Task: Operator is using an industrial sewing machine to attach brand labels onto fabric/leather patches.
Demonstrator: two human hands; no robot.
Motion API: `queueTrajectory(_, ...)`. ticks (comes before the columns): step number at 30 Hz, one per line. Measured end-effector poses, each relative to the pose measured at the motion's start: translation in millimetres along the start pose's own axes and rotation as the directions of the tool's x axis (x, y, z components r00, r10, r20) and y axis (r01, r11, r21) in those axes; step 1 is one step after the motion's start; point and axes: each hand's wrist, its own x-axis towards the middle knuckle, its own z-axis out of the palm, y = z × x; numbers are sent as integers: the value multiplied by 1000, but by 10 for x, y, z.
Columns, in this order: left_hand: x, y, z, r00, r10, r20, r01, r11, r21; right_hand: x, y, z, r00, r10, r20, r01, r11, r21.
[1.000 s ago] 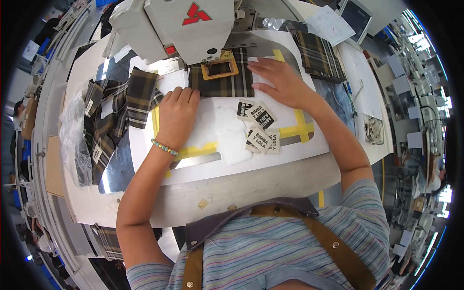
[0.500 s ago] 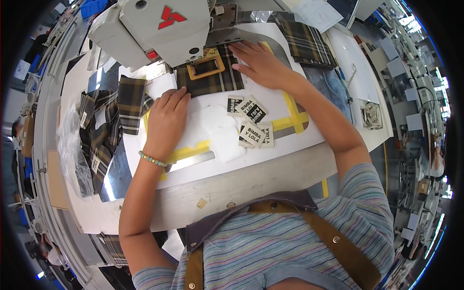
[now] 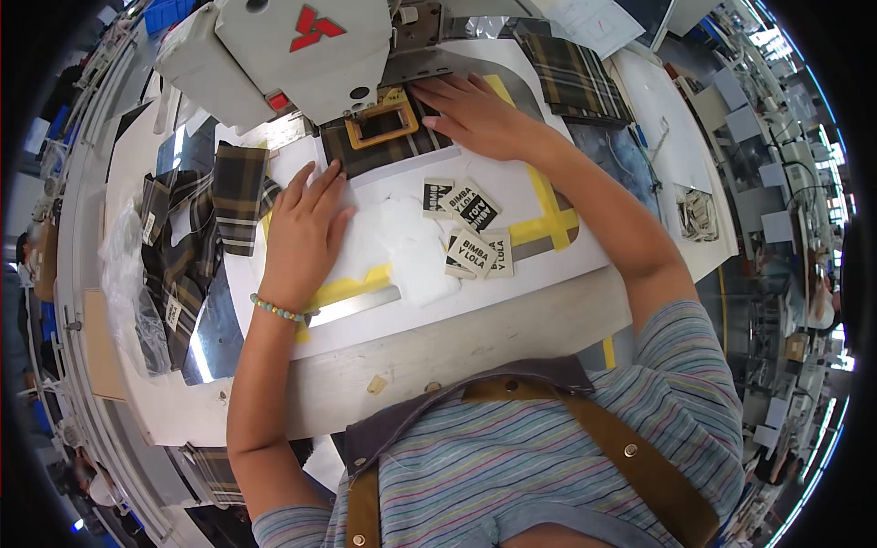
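A dark plaid fabric piece (image 3: 365,158) lies flat under the sewing machine head (image 3: 292,59), with a yellow rectangular clamp frame (image 3: 384,140) over it. My right hand (image 3: 480,119) rests flat on the fabric's right part, fingers stretched toward the machine. At the near left corner, my left hand (image 3: 303,237) lies with its fingertips at the fabric's edge and its thumb apart. Neither hand grips anything. Several small cream and black fabric labels (image 3: 475,251) lie loosely piled on the white work surface (image 3: 365,219), to the right of my left hand.
Folded plaid pieces (image 3: 575,78) are stacked at the far right. More plaid pieces (image 3: 187,237) lie heaped at the left beside a clear plastic bag (image 3: 132,283). A bundle of labels (image 3: 696,217) sits at the right edge. Yellow tape (image 3: 539,228) borders the work surface.
The plaid piece has slid a little away from me under the clamp frame. My right hand has shifted slightly left, and my left thumb has spread from the fingers.
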Motion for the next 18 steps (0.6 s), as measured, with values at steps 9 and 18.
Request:
queueTrajectory(9, -10, 40, -29, 997, -72, 27, 73, 997, -9, -538, -57, -224, 993, -99, 69, 99, 995, -7)
queueTrajectory(18, -17, -18, -82, 996, -37, 78, 31, 996, 80, -555, -76, -317, 987, -149, 59, 146, 988, 58)
